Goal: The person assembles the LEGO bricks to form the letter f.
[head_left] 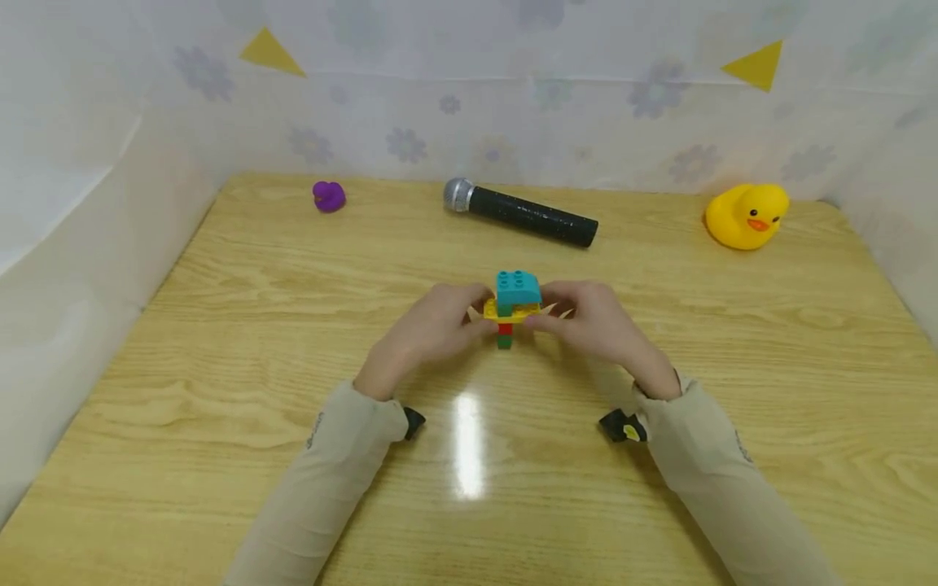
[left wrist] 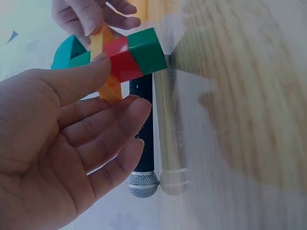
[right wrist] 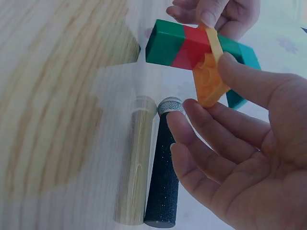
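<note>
A small stack of toy building blocks (head_left: pixel 518 286) stands upright between the two hands at mid-table. Its top is a teal block with studs, over a green block, a wide yellow plate (right wrist: pixel 207 86), a red block (left wrist: pixel 121 58) and a green block (left wrist: pixel 147 51) at the bottom. My left hand (head_left: pixel 443 321) pinches the left end of the yellow plate between thumb and fingers. The right hand (head_left: pixel 593 319) pinches the plate's other end, thumb in front. Both wrist views show the lower fingers loosely bent beneath the plate, and the stack's base held above the table.
Behind the stack a black microphone (head_left: pixel 531 215) with a silver head lies on the wooden table (head_left: pixel 220 342). A small purple duck (head_left: pixel 330 197) sits at the back left, a larger yellow duck (head_left: pixel 746 218) at the back right. A flower-patterned curtain (head_left: pixel 476 106) hangs behind.
</note>
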`<state>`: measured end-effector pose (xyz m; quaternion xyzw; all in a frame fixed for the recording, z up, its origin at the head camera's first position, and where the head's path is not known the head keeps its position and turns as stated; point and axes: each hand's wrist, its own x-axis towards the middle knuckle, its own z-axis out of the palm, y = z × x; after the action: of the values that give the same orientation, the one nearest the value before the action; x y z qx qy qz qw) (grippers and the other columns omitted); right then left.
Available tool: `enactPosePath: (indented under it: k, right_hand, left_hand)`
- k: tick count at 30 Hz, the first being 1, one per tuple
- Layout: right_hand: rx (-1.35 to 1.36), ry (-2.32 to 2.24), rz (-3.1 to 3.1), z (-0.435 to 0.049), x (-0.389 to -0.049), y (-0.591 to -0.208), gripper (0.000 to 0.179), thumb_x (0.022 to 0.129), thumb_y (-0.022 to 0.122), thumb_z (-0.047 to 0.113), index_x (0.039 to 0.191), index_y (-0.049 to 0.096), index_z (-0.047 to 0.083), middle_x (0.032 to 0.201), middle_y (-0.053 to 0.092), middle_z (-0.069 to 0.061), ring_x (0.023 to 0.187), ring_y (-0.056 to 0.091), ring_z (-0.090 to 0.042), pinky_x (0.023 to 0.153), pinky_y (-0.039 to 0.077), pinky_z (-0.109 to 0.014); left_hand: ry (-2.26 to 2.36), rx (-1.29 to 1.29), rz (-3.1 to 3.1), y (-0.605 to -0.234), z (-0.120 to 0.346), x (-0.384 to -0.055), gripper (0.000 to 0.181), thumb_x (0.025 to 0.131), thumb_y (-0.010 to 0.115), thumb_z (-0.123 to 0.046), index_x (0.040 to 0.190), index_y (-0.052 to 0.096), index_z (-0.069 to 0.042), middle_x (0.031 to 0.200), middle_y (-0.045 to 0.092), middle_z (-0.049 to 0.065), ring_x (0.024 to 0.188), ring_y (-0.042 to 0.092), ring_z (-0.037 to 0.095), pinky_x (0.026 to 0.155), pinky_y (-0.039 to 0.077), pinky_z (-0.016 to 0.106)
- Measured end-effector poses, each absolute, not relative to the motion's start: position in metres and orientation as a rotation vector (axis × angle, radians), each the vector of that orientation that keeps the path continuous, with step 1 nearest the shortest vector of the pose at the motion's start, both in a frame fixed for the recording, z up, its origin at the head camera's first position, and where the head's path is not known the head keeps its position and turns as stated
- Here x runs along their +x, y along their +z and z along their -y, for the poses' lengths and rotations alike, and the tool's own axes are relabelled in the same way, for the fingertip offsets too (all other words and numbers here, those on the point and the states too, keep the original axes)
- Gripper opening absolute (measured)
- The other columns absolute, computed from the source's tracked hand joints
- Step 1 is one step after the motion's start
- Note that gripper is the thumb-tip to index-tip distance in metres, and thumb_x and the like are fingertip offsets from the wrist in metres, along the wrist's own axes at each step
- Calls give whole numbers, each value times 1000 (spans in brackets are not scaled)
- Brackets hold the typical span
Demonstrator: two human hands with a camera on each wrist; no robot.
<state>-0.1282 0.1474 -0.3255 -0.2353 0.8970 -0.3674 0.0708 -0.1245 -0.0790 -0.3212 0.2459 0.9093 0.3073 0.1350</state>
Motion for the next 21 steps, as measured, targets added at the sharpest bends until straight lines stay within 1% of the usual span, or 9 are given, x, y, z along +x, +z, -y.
enactPosePath:
  k: [2,4,6,8,10,12,16,21]
  right_hand:
    - [-688,-1124,-2719,-147,-129,-325,30,89,70,19,113,68,1,106,70,-13,83,67,-24,72,54,-39]
    - [-664,-1145,-2730,-147,-128,-325,29,91,67,20,113,68,0,104,70,-14,83,66,-24,73,53,-39]
    - [-625,-1170,-2715,-147,-127,-325,29,92,65,21,112,69,-1,103,70,-14,84,66,-24,72,52,-38]
    - [-579,-1192,-2687,-147,-126,-326,30,93,64,24,111,69,0,103,70,-14,86,66,-24,73,52,-37]
    - [-540,-1210,-2658,-147,-125,-326,31,94,62,26,111,69,0,104,70,-14,87,67,-24,74,52,-37]
    - [-520,-1214,-2639,-147,-125,-327,32,95,61,27,112,69,0,105,70,-14,89,67,-24,76,53,-38]
    - [-505,-1202,-2633,-147,-126,-328,33,96,60,27,113,67,0,105,69,-14,88,67,-25,77,52,-41]
    - [-491,-1205,-2641,-147,-127,-329,32,97,58,28,113,66,1,99,71,-12,84,68,-24,71,51,-37]
  left_hand:
    - [890,729,-2664,-322,78,-125,25,97,59,-24,115,62,-6,107,66,5,96,61,18,84,49,32]
    - [897,751,-2685,-322,78,-126,22,97,58,-23,110,64,-6,102,67,5,92,61,17,81,49,31]
    - [899,757,-2692,-323,78,-126,20,97,58,-21,105,66,-5,92,66,5,81,59,17,74,49,30]
    - [908,752,-2695,-323,78,-126,18,97,57,-20,99,67,-5,83,64,3,72,54,15,68,46,27]
    - [913,745,-2695,-323,78,-125,18,98,57,-19,96,67,-4,77,60,3,66,49,15,63,43,26]
    - [916,737,-2701,-324,77,-125,18,98,57,-18,97,68,-4,78,61,2,65,48,14,62,42,25]
    - [911,714,-2709,-324,77,-124,20,97,57,-19,105,69,-4,89,67,4,70,54,14,67,46,25]
    - [919,666,-2716,-323,76,-125,22,97,59,-20,109,67,-4,97,69,5,79,60,14,73,50,28]
